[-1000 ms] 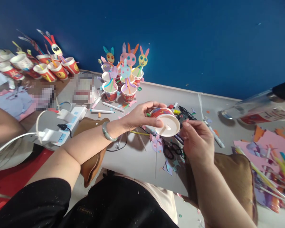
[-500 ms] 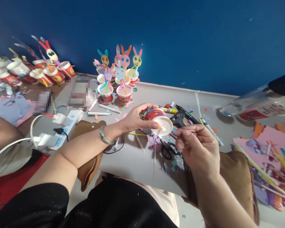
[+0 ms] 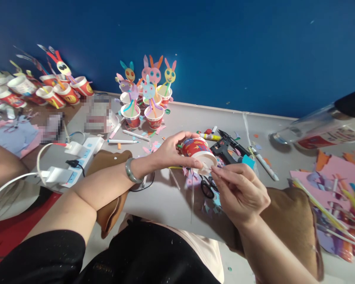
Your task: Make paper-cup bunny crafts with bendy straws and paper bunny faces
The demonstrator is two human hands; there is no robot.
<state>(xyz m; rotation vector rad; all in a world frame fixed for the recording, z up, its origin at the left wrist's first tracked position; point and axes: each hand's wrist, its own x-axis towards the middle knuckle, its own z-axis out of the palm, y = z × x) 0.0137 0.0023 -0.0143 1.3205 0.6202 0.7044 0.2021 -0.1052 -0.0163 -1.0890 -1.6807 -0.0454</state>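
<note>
My left hand [image 3: 182,152] is closed around a red patterned paper cup [image 3: 195,146], thumb along its lower side. The cup is tilted, its pale round end [image 3: 205,159] turned toward my right hand. Thumb and fingers of my right hand [image 3: 239,189] are pinched together at that end, close to my left thumb. What they pinch is mostly hidden by the fingertips. Behind the cup lies a black glue gun [image 3: 225,152], and under my right hand is a pair of black-handled scissors [image 3: 207,188].
Several cups with paper rabbit heads [image 3: 149,90] stand by the blue wall. Markers [image 3: 136,135] and paper scraps lie about. A power strip [image 3: 83,159] is at left, a clear bottle [image 3: 316,122] at right, beside pink paper [image 3: 333,177]. Another person's arm [image 3: 6,165] shows at far left.
My right hand has moved left to the cup's pale end, bringing a thin pink strip that showed in its fingers earlier. The cup has tipped a little, so more of its red side shows.
</note>
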